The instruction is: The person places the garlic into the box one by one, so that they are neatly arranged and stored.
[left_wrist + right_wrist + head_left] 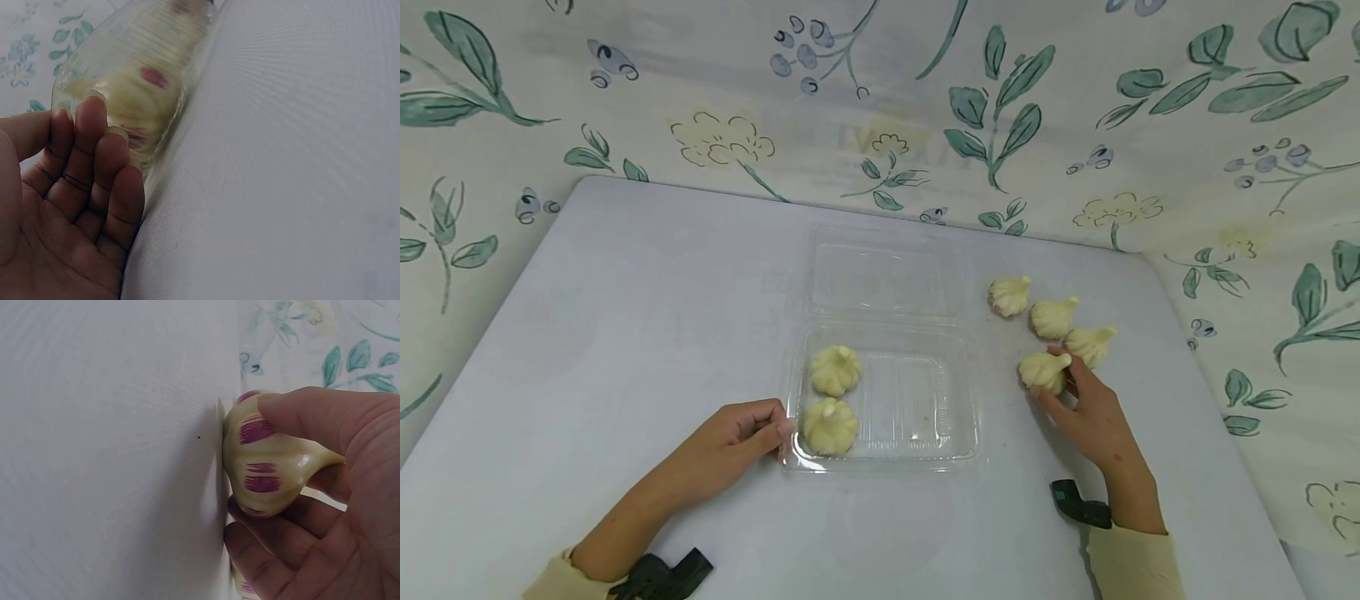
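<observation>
- Right hand (pixel 1092 410): thumb and fingers clamped round the held garlic bulb (pixel 1042 372), right of the container; right wrist view shows magenta streaks on its pale yellow skin, stem toward the palm. Base at or just above the bench (pixel 662 292); contact cannot be told.
- Left hand (pixel 733 440): thumb and curled fingers together on the near-left edge of the clear container (pixel 910 400).
- Container lies on the bench, its hinged lid (pixel 883 275) folded open on the far side.
- Inside, along the left wall: far bulb (pixel 835 371) and near bulb (pixel 830 427), just beside each other, stems up.
- Beyond the right hand, three loose bulbs (pixel 1053 317) in a slanting row, stems tilted rightward.
- Black wrist device (pixel 1078 504) at each wrist; leaf-and-flower printed cloth (pixel 880 100) behind the bench.
</observation>
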The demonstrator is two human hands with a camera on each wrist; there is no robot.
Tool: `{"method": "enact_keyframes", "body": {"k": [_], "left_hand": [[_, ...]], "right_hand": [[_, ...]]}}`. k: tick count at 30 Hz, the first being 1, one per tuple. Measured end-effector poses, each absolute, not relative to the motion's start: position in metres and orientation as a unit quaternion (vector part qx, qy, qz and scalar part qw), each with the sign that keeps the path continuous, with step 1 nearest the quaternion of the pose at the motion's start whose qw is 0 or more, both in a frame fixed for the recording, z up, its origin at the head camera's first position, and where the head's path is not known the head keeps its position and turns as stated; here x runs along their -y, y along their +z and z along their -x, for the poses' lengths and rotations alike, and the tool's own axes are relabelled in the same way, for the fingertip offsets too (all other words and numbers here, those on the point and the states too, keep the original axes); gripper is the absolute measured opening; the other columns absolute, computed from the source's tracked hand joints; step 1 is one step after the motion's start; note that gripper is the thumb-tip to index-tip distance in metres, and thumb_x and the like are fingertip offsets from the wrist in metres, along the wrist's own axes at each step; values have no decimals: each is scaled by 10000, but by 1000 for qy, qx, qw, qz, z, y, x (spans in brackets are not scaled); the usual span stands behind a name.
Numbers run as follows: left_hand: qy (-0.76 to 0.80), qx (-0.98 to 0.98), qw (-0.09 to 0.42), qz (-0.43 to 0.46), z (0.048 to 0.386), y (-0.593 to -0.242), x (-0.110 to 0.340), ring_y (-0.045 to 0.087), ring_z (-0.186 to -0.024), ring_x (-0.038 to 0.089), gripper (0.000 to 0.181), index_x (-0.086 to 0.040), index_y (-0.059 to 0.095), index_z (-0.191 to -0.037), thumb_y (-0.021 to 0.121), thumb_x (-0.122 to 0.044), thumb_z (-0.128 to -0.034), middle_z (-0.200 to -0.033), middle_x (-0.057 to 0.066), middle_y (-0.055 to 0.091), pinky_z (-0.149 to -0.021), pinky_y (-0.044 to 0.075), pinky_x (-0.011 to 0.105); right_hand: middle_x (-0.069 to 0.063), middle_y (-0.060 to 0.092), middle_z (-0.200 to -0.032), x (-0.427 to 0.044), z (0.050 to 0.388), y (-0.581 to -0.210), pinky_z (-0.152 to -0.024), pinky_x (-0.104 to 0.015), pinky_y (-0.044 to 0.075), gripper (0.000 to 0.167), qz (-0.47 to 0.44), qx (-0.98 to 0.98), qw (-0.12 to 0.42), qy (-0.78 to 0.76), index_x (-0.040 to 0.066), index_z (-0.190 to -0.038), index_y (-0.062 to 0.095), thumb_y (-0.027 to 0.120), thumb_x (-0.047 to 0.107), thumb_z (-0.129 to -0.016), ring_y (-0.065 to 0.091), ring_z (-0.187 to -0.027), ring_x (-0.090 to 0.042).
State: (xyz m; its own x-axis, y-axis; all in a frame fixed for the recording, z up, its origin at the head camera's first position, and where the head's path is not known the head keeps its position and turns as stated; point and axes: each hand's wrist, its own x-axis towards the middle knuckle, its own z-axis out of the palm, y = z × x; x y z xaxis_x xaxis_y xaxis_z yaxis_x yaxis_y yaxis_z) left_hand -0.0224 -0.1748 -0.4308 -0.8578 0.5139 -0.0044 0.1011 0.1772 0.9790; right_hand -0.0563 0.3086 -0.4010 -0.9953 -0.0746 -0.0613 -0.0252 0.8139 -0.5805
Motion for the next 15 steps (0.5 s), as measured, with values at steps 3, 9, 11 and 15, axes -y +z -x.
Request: {"method": "enact_keyframes", "body": {"k": [3, 9, 11, 15], "left_hand": [[608, -747, 171, -205, 22, -431, 175, 581, -766, 195, 250, -175, 622, -852, 562, -149, -1094, -802, -26, 640, -723, 481, 293], [610, -746, 170, -207, 22, -431, 175, 583, -767, 198, 253, -173, 619, -849, 562, -142, -1093, -803, -24, 640, -724, 483, 296], [610, -746, 169, -209, 22, -431, 175, 584, -767, 196, 253, -174, 619, -848, 563, -139, -1092, -801, -25, 641, -724, 483, 295], [611, -744, 168, -210, 23, -431, 175, 583, -766, 197, 253, -176, 620, -849, 563, -138, -1092, -800, -25, 640, -721, 483, 297]], "right_hand": [[-310, 488, -1498, -308, 56, -400, -1033, -644, 445, 646, 23, -952, 45, -302, 62, -1560, 394, 705, 244, -1024, 545, -1299, -524], [-315, 486, -1497, -308, 56, -400, -1025, -653, 446, 654, 22, -951, 49, -303, 64, -1567, 385, 701, 259, -1028, 545, -1295, -533], [-312, 487, -1498, -308, 56, -400, -1025, -654, 446, 653, 20, -951, 49, -304, 67, -1566, 386, 701, 261, -1028, 543, -1298, -533], [-310, 487, -1499, -308, 56, -400, -1031, -654, 442, 655, 17, -951, 51, -304, 70, -1568, 383, 699, 264, -1029, 538, -1304, -533]]}}
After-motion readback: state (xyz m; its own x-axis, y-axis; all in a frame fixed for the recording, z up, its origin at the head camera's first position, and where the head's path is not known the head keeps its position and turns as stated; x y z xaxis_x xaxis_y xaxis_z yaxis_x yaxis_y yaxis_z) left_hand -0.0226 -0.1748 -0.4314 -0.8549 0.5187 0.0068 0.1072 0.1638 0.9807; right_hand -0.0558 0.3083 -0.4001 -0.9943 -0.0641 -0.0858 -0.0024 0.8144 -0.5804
